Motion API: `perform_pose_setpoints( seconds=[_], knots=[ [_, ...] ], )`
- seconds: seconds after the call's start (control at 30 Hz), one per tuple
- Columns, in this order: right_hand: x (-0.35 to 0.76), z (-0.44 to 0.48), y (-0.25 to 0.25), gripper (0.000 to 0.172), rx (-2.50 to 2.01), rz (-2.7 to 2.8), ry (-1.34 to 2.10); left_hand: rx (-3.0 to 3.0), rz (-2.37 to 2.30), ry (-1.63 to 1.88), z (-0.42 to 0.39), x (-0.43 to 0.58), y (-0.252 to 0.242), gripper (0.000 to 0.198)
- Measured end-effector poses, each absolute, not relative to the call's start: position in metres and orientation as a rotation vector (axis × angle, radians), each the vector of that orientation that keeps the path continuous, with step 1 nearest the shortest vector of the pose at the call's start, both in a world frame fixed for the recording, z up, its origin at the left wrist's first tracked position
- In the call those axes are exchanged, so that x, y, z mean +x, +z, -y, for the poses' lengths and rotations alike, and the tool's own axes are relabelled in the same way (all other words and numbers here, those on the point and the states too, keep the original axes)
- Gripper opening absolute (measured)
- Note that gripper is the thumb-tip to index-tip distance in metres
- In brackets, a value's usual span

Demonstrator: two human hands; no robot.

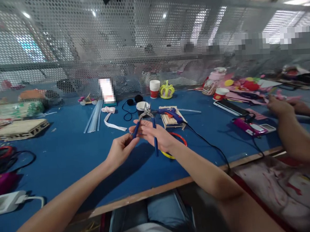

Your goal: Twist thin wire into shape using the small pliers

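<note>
Pliers (146, 114) with blue handles are held between both hands, above the blue counter (68, 151) and just in front of a glue gun (170, 112). Left hand (119, 150) has its grip pinched tight on the tip of one handle. The right hand (157, 134) lies palm up, its grip loosely curled about the other handle, which hangs below it. Both forearms reach forward and inward. The handles are spread apart, and the metal nose points up and away, so the long axis is roughly upright.

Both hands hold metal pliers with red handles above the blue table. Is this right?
Not quite: the handles of the metal pliers are blue, not red. The head view shows the left hand and right hand holding them above the blue table.
</note>
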State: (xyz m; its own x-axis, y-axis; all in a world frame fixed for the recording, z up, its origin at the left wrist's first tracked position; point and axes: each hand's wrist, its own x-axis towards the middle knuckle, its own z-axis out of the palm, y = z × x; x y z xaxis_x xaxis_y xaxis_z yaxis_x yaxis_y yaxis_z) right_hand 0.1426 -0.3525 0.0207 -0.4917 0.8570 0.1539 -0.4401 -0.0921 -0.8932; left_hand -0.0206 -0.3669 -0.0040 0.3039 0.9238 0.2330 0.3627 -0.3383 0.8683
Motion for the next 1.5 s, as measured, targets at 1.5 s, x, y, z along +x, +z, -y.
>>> perform_pose_setpoints(
  seconds=[1.5],
  knots=[
    [0.147, 0.363, 0.006, 0.044, -1.259, 2.234, 0.187, 1.647, -1.123, 1.153, 0.355, -0.047, 0.008, 0.037]
  ],
)
